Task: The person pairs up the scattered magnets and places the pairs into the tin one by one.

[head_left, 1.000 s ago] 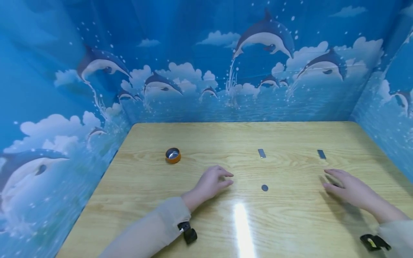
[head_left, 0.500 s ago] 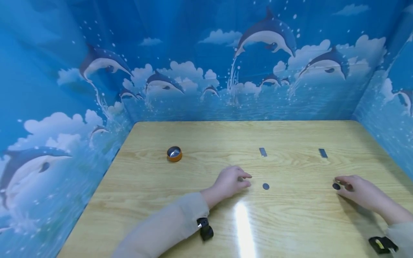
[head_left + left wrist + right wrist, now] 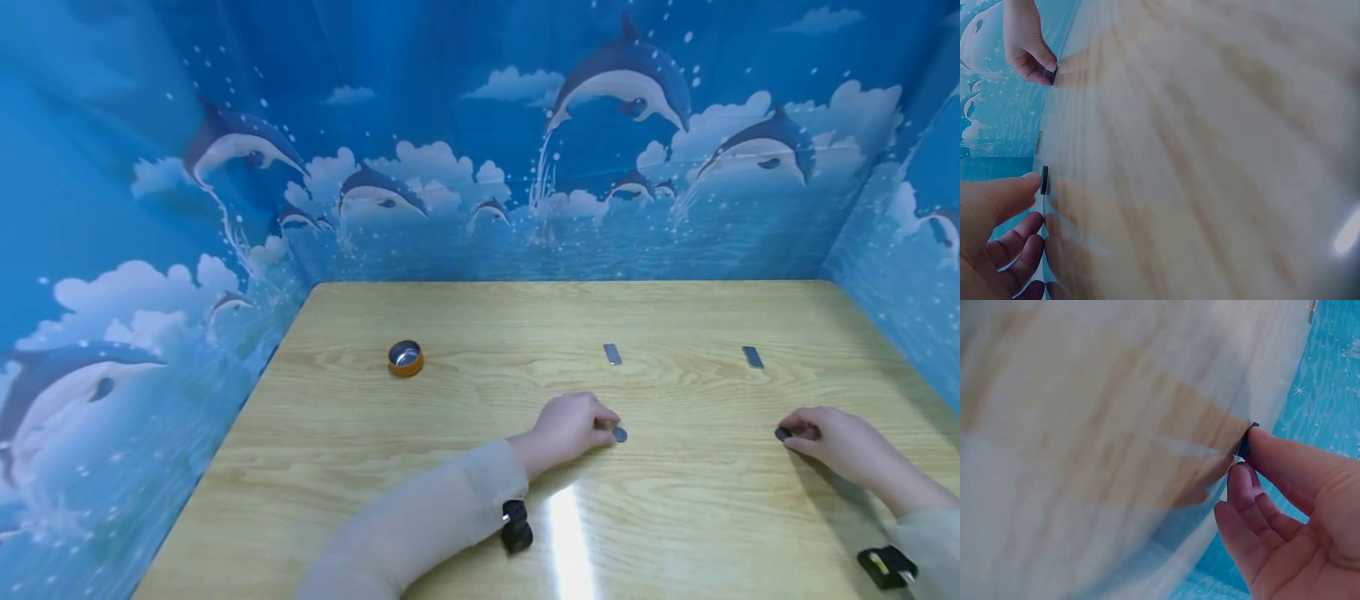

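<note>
A small dark round disc [image 3: 620, 435] lies on the table. The left hand [image 3: 572, 427] is right at it, thumb and forefinger spread either side of its near edge. In the left wrist view the thumb tip meets the upright-looking edge of the disc [image 3: 1045, 180], other fingers loosely bent below. Farther right, the right hand [image 3: 832, 442] pinches a second dark disc [image 3: 783, 433] at its fingertips. The right wrist view shows this disc [image 3: 1246, 441] between thumb and fingertips, close to the tabletop, its far side partly hidden by the fingers.
An orange round bowl [image 3: 405, 360] with a shiny inside stands at the left. Two small flat rectangular pieces, one grey [image 3: 612, 354] and one darker [image 3: 752, 357], lie toward the back of the wooden table [image 3: 495, 317]. A blue dolphin-printed curtain [image 3: 450, 242] borders it.
The left hand has moved right to the disc. The right hand has shifted slightly right and nearer, and its fingers have closed on the other disc.
</note>
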`<state>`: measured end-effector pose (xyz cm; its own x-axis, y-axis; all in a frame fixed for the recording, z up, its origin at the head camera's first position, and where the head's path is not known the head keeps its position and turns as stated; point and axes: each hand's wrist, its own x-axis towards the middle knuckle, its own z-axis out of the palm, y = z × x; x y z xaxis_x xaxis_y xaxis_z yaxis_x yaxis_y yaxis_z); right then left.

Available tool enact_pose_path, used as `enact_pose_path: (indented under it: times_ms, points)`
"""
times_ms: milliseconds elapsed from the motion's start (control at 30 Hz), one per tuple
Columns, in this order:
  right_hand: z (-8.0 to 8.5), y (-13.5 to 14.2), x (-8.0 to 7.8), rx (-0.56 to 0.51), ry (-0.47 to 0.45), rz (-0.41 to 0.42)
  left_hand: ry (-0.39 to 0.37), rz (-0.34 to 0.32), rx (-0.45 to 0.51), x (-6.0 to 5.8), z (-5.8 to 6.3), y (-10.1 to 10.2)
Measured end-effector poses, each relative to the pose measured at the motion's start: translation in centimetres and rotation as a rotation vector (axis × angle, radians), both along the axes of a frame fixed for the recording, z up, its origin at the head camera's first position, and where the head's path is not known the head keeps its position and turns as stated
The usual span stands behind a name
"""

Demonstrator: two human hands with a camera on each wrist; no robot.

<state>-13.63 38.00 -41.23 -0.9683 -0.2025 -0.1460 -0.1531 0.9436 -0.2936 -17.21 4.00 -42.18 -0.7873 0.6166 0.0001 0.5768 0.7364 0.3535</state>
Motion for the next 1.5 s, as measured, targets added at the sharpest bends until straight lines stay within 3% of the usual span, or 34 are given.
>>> enact_pose_path:
  times_ms: [133,300,767,1000,1200,1500]
  points:
    - [-0.1,-0.1,-0.1,-0.004,-0.009,-0.008,-0.01,0.016,-0.017,-0.1,-0.1,0.5]
    - [-0.1,-0.3,-0.1,-0.005,-0.02,-0.028,-0.013,-0.009,-0.025,-0.2,0.0,0.8]
    - [0.1,-0.2,0.0,0.012,0.009,0.004,-0.055,-0.006,-0.043,-0.5,0.7,2.4]
    - [0.1,-0.8,0.0,-0.005,0.006,0.01,-0.008,-0.02,-0.056,-0.5,0.5,3.5]
    - [0.3,-1.6,0.1,0.002,0.054,0.047,0.017,-0.019,-0.074,-0.3,0.6,4.4]
    - [0.2,-3.1,0.5,-0.032,0.082,0.07,0.042,-0.011,-0.022,-0.1,-0.1,5.6]
